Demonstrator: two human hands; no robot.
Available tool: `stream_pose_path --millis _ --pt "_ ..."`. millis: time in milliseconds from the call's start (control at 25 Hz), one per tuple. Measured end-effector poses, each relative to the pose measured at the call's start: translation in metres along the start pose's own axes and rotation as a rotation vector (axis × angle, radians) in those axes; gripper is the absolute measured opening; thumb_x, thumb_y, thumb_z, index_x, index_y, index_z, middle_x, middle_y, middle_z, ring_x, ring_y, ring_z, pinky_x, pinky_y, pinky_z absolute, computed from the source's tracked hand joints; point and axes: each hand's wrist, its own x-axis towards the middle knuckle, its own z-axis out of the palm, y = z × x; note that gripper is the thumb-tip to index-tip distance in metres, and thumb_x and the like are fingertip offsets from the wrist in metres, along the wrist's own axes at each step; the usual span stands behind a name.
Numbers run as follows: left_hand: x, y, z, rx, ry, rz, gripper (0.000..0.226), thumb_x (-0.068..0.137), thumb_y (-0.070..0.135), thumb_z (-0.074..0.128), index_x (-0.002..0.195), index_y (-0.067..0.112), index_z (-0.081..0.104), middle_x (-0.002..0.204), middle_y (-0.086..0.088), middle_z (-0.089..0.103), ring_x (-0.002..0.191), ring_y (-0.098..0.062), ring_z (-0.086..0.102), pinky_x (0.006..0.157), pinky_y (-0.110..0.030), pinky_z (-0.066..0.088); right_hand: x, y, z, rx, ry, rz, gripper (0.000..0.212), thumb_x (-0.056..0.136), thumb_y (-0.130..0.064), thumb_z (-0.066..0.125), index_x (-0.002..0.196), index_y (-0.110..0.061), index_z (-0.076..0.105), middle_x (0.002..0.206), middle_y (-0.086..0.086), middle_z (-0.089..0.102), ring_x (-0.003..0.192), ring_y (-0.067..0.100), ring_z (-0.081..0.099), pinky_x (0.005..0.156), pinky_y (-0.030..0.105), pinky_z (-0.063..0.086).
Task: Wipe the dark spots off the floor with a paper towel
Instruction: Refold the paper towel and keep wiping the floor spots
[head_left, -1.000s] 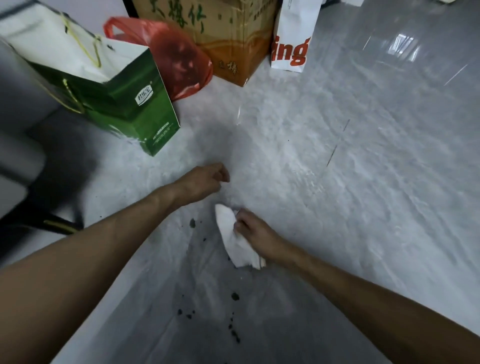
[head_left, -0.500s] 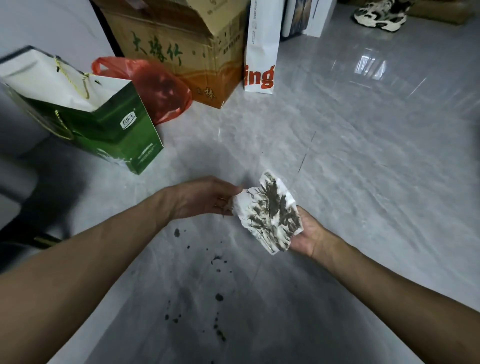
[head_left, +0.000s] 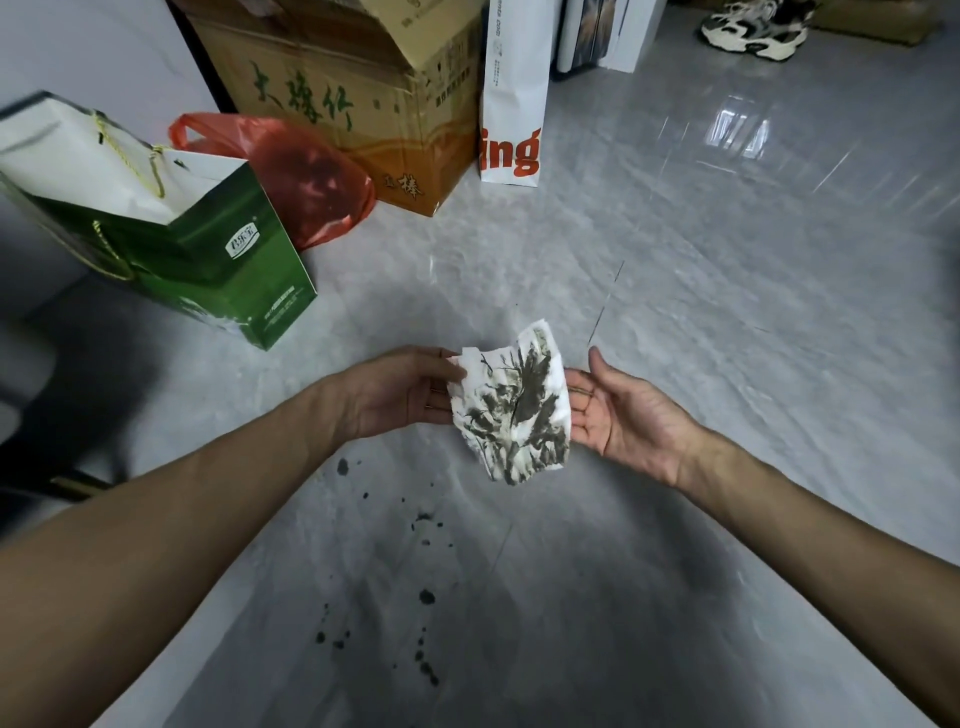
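Note:
A white paper towel (head_left: 511, 402), smeared with dark streaks, hangs above the grey floor (head_left: 727, 312) between my two hands. My left hand (head_left: 400, 395) pinches its upper left corner with thumb and fingers. My right hand (head_left: 623, 415) lies palm up with straight fingers just right of the towel, at its edge; whether it touches is unclear. Several dark spots (head_left: 426, 596) dot the floor below the hands, with one larger spot (head_left: 342, 466) under my left wrist.
A green and white gift bag (head_left: 208, 260) stands at the left, a red plastic bag (head_left: 306, 182) and a cardboard box (head_left: 363, 88) behind it. A white paper bag (head_left: 511, 104) with orange letters leans by the box. A sneaker (head_left: 753, 28) lies far right.
The towel was lifted off the floor and turned stained side up. My right hand has let go and opened beside it, while my left hand has taken its corner.

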Motion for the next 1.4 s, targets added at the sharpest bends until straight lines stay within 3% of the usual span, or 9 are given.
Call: stream_pose_path --millis 120,200,440,640,960,1120,1240,1320,1400 --pt "0.002 -0.002 -0.001 -0.047 0.034 0.017 0.03 0.09 0.003 0.053 0.12 0.004 0.059 0.099 -0.014 0.071 0.078 -0.023 0.072 0.081 -0.039 0.058 0.002 -0.003 0.004 -0.137 0.055 0.022 0.031 0.086 -0.009 0.061 0.114 0.005 0.063 0.109 0.023 0.069 0.097 0.031 0.07 0.081 0.038 0.059" --pt "0.004 -0.001 -0.001 -0.104 0.028 0.029 0.025 0.09 0.005 0.053 0.114 0.004 0.061 0.098 -0.011 0.073 0.08 -0.021 0.073 0.076 -0.035 0.061 0.004 -0.003 0.007 -0.14 0.099 0.029 0.029 0.087 -0.002 0.056 0.114 0.008 0.06 0.102 0.023 0.071 0.09 0.03 0.072 0.075 0.038 0.06" --pt "0.0 -0.009 0.0 -0.145 -0.138 -0.024 0.039 0.085 0.031 0.062 0.117 0.007 0.065 0.116 -0.014 0.068 0.111 -0.026 0.065 0.095 -0.036 0.053 0.006 -0.015 0.011 0.085 0.136 0.036 0.026 0.098 -0.002 0.036 0.107 0.007 0.059 0.09 0.019 0.073 0.079 0.026 0.074 0.072 0.039 0.061" --pt "0.006 -0.006 0.002 -0.125 -0.051 0.029 0.03 0.08 0.018 0.066 0.106 0.004 0.07 0.105 -0.013 0.073 0.095 -0.025 0.071 0.085 -0.035 0.058 0.007 -0.018 0.012 0.029 0.11 0.039 0.025 0.095 -0.002 0.041 0.108 0.008 0.06 0.094 0.021 0.073 0.082 0.028 0.073 0.076 0.041 0.06" --pt "0.009 -0.014 -0.015 0.089 0.114 0.132 0.022 0.086 0.014 0.064 0.105 0.006 0.072 0.097 -0.012 0.075 0.083 -0.023 0.073 0.076 -0.034 0.06 0.012 -0.013 -0.004 -0.542 0.21 -0.224 0.017 0.1 -0.006 0.044 0.11 0.001 0.056 0.086 0.015 0.074 0.07 0.022 0.072 0.063 0.031 0.061" --pt "0.003 -0.015 -0.021 0.027 0.053 0.12 0.028 0.08 0.014 0.067 0.108 0.011 0.072 0.101 -0.011 0.075 0.087 -0.023 0.073 0.075 -0.034 0.059 0.011 -0.01 -0.004 -0.497 0.102 -0.27 0.023 0.097 -0.001 0.047 0.113 -0.005 0.063 0.097 0.014 0.074 0.079 0.021 0.073 0.069 0.03 0.06" --pt "-0.004 -0.011 -0.028 -0.073 -0.06 0.062 0.029 0.082 0.01 0.063 0.111 0.008 0.068 0.113 -0.017 0.069 0.101 -0.03 0.069 0.085 -0.039 0.057 0.006 -0.013 0.001 -0.51 0.057 -0.245 0.026 0.094 0.005 0.048 0.095 -0.007 0.071 0.091 0.009 0.075 0.078 0.017 0.072 0.069 0.024 0.059" --pt "-0.007 -0.006 -0.032 -0.141 -0.151 -0.028 0.036 0.083 0.02 0.055 0.115 0.006 0.064 0.118 -0.021 0.064 0.106 -0.035 0.065 0.091 -0.043 0.054 0.002 -0.017 0.006 -0.614 0.036 -0.232 0.029 0.092 0.008 0.046 0.091 -0.004 0.072 0.095 0.009 0.075 0.084 0.016 0.071 0.071 0.021 0.057" --pt "-0.007 -0.004 -0.03 -0.117 -0.163 -0.14 0.049 0.084 0.034 0.052 0.123 0.005 0.058 0.118 -0.022 0.062 0.102 -0.035 0.064 0.091 -0.043 0.053 -0.001 -0.019 0.01 -0.725 0.002 -0.23 0.037 0.088 0.011 0.037 0.096 0.0 0.072 0.107 0.013 0.072 0.1 0.023 0.068 0.083 0.025 0.056"
